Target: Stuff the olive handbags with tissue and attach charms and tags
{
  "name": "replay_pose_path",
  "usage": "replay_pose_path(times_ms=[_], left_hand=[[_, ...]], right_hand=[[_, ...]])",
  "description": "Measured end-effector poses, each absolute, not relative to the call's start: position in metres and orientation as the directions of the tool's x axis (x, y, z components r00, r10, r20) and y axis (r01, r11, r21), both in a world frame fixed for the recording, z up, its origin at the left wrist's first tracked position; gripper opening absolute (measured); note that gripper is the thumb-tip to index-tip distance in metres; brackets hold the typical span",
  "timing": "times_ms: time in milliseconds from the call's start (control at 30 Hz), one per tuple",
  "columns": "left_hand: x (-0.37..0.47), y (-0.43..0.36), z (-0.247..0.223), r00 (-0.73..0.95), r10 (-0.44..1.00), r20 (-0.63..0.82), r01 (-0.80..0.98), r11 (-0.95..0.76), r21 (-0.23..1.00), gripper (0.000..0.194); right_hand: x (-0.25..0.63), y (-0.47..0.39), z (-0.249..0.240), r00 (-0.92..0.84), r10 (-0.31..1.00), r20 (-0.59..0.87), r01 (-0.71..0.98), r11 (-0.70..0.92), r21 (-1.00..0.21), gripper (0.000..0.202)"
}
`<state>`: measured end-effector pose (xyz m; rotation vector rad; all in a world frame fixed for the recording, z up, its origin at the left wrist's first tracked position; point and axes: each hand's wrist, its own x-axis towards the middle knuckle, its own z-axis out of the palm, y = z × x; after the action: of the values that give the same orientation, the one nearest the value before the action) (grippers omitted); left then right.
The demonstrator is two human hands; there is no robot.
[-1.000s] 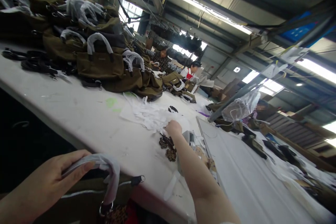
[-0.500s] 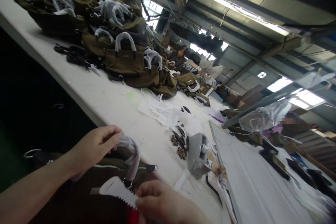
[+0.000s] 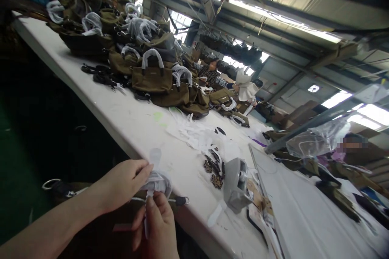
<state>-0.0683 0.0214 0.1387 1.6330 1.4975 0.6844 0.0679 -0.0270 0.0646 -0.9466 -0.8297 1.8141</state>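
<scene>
My left hand (image 3: 129, 180) is closed at the bag handle (image 3: 164, 182), which is wrapped in clear-white film. Above its fingertips sticks up the rounded end of a white strip (image 3: 155, 156). Just below, my right hand (image 3: 159, 224) pinches the strip's narrow part, close against the handle. Whether the strip goes round the handle or lies beside it, I cannot tell. Beneath both hands is a dark olive bag, mostly in shadow, with a black end tab (image 3: 181, 200) on its zip and a metal ring (image 3: 51, 184) at its left side.
On the white table (image 3: 121, 125) olive bags (image 3: 152, 79) with wrapped handles are heaped. Black straps (image 3: 105, 76) lie before them. Nearer are white scraps (image 3: 194, 129), leopard-patterned pieces (image 3: 216, 181), a grey tape dispenser (image 3: 235, 186) and a pale board (image 3: 291, 194). Other people work farther back.
My right hand has moved up and left to the handle, bringing the white strip from below it. The strip now stands upright, its rounded end above my left hand. The view has shifted slightly.
</scene>
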Motion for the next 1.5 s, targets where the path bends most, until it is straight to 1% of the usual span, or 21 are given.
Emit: replay_pose_path(times_ms=[100, 167, 233, 267, 300, 333, 400, 433, 533, 633, 733, 833, 967, 1100, 1200, 1233, 1300, 1367, 1400, 1433, 1500], left_hand=[[-0.068, 0.023, 0.138, 0.209, 0.96, -0.189, 0.457, 0.075, 0.886, 0.043], [-0.068, 0.026, 0.135, 0.232, 0.95, -0.209, 0.409, 0.1, 0.907, 0.042], [-0.067, 0.028, 0.132, 0.254, 0.945, -0.205, 0.39, 0.093, 0.916, 0.042], [-0.066, 0.029, 0.132, 0.268, 0.946, -0.182, 0.383, 0.069, 0.921, 0.041], [-0.065, 0.03, 0.132, 0.276, 0.951, -0.143, 0.381, 0.028, 0.924, 0.04], [-0.064, 0.031, 0.134, 0.275, 0.957, -0.089, 0.386, -0.025, 0.922, 0.04], [-0.061, 0.031, 0.139, 0.268, 0.963, 0.027, 0.399, -0.137, 0.907, 0.038], [-0.06, 0.031, 0.141, 0.267, 0.961, 0.067, 0.405, -0.175, 0.897, 0.037], [-0.058, 0.029, 0.147, 0.307, 0.949, 0.072, 0.406, -0.199, 0.892, 0.037], [-0.057, 0.026, 0.149, 0.348, 0.937, 0.044, 0.395, -0.189, 0.899, 0.039], [-0.056, 0.024, 0.15, 0.372, 0.927, 0.055, 0.349, -0.195, 0.917, 0.036], [-0.055, 0.022, 0.15, 0.376, 0.922, 0.095, 0.36, -0.24, 0.901, 0.034], [-0.053, 0.023, 0.145, 0.346, 0.93, 0.127, 0.443, -0.281, 0.851, 0.036], [-0.051, 0.025, 0.14, 0.329, 0.937, 0.116, 0.47, -0.269, 0.841, 0.039], [-0.05, 0.025, 0.141, 0.327, 0.943, 0.062, 0.464, -0.217, 0.859, 0.043], [-0.049, 0.025, 0.142, 0.333, 0.942, 0.043, 0.454, -0.2, 0.868, 0.043], [-0.048, 0.025, 0.143, 0.346, 0.938, 0.013, 0.419, -0.166, 0.893, 0.042], [-0.048, 0.026, 0.143, 0.357, 0.934, -0.015, 0.372, -0.128, 0.919, 0.04], [-0.048, 0.026, 0.143, 0.364, 0.931, -0.021, 0.354, -0.118, 0.928, 0.04], [-0.048, 0.025, 0.142, 0.371, 0.928, -0.024, 0.343, -0.114, 0.932, 0.039], [-0.048, 0.024, 0.141, 0.377, 0.926, -0.014, 0.342, -0.125, 0.932, 0.038]], right_hand=[[0.08, -0.035, 0.061, -0.245, 0.936, -0.255, -0.2, -0.306, -0.931, 0.061], [0.092, -0.045, 0.062, -0.117, 0.983, -0.143, 0.039, -0.139, -0.99, 0.048], [0.105, -0.055, 0.068, -0.04, 0.997, 0.068, 0.279, 0.076, -0.957, 0.022], [0.111, -0.058, 0.072, -0.04, 0.987, 0.157, 0.362, 0.161, -0.918, 0.016], [0.116, -0.059, 0.078, -0.052, 0.975, 0.218, 0.418, 0.219, -0.881, 0.019], [0.121, -0.057, 0.084, -0.074, 0.966, 0.249, 0.45, 0.255, -0.856, 0.029], [0.129, -0.046, 0.099, -0.14, 0.957, 0.255, 0.456, 0.291, -0.841, 0.053], [0.133, -0.037, 0.106, -0.193, 0.949, 0.251, 0.437, 0.312, -0.844, 0.053], [0.141, -0.008, 0.124, -0.312, 0.887, 0.34, 0.367, 0.442, -0.818, 0.028], [0.138, 0.016, 0.136, -0.245, 0.843, 0.48, 0.373, 0.539, -0.755, 0.02], [0.128, 0.03, 0.138, -0.137, 0.886, 0.443, 0.355, 0.461, -0.813, 0.005], [0.118, 0.037, 0.135, -0.111, 0.933, 0.343, 0.328, 0.36, -0.873, 0.007], [0.114, 0.041, 0.132, -0.112, 0.965, 0.235, 0.268, 0.257, -0.928, 0.013], [0.117, 0.045, 0.135, -0.185, 0.978, 0.1, 0.164, 0.131, -0.978, 0.019], [0.121, 0.047, 0.137, -0.295, 0.949, 0.108, 0.042, 0.125, -0.991, 0.034], [0.122, 0.047, 0.138, -0.322, 0.939, 0.123, 0.026, 0.138, -0.99, 0.033], [0.122, 0.047, 0.137, -0.329, 0.93, 0.163, 0.083, 0.201, -0.976, 0.019], [0.121, 0.045, 0.137, -0.299, 0.919, 0.259, 0.232, 0.333, -0.914, 0.018], [0.12, 0.043, 0.137, -0.296, 0.892, 0.34, 0.317, 0.428, -0.846, 0.019], [0.119, 0.04, 0.138, -0.316, 0.846, 0.43, 0.401, 0.53, -0.747, 0.018], [0.119, 0.032, 0.142, -0.432, 0.71, 0.556, 0.538, 0.698, -0.473, 0.017]])
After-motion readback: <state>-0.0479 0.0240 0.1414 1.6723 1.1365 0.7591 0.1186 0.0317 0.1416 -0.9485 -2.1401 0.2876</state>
